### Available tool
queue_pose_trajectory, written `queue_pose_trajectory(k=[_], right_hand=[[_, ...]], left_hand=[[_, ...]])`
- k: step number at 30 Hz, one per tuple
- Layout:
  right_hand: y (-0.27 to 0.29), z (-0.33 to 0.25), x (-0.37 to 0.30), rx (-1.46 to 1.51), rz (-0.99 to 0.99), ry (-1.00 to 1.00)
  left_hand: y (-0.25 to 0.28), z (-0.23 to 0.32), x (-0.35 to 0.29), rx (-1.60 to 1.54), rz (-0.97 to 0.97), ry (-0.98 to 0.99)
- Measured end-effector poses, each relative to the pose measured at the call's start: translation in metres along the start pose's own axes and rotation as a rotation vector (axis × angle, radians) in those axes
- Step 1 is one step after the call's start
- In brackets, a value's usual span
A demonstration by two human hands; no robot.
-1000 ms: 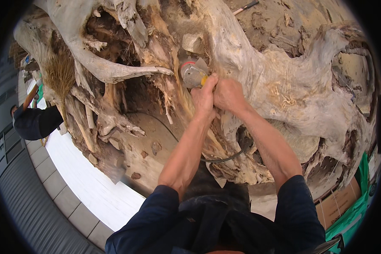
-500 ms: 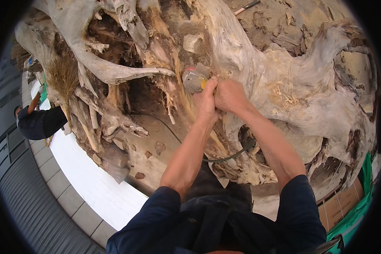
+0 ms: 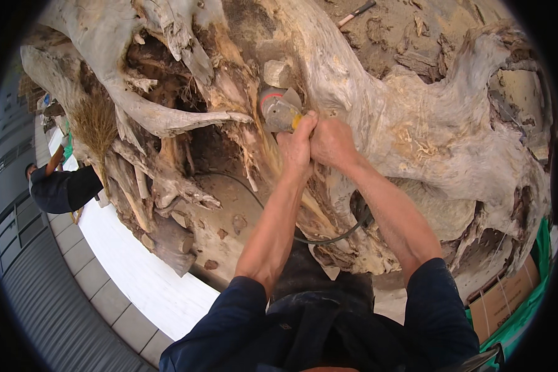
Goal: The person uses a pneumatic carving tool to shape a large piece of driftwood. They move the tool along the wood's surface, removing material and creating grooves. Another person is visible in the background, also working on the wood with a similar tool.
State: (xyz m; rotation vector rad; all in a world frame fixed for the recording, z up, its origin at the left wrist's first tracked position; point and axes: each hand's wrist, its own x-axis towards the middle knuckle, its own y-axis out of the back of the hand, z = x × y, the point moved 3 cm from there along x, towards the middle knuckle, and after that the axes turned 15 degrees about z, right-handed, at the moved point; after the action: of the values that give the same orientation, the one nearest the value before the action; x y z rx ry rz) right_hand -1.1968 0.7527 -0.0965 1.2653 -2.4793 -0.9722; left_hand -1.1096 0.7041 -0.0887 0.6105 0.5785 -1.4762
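Both hands are closed together around an angle grinder (image 3: 280,114) with a grey metal head, a yellow part and a reddish ring. My left hand (image 3: 296,141) is wrapped round it with the thumb on top. Close against it on the right, my right hand (image 3: 332,141) grips the same tool, hiding most of its body. The grinder's head lies at the brown groove between pale ridges of a large weathered tree root (image 3: 409,124); I cannot tell whether its disc touches the wood. A dark power cord (image 3: 248,189) loops below my forearms.
Root prongs (image 3: 186,121) jut out left of the grinder. A twig broom (image 3: 94,121) leans on the wood at far left, near another person (image 3: 62,186) in dark clothes. A hammer-like handle (image 3: 356,13) lies at the top. A cardboard box (image 3: 502,297) sits at lower right.
My hands and the grinder have shifted slightly left in the picture, and more of the grinder's head shows. The whole view has tilted a little. Both hands keep their grip.
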Motion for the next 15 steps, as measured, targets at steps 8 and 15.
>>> queue_pose_trajectory(k=[8, 15], right_hand=[[0.004, -0.005, -0.001, 0.074, 0.036, 0.039], [-0.005, 0.004, -0.004, 0.091, -0.015, 0.005]], left_hand=[[0.001, 0.005, 0.002, 0.053, 0.003, -0.069], [0.006, 0.001, 0.002, 0.115, 0.014, -0.125]])
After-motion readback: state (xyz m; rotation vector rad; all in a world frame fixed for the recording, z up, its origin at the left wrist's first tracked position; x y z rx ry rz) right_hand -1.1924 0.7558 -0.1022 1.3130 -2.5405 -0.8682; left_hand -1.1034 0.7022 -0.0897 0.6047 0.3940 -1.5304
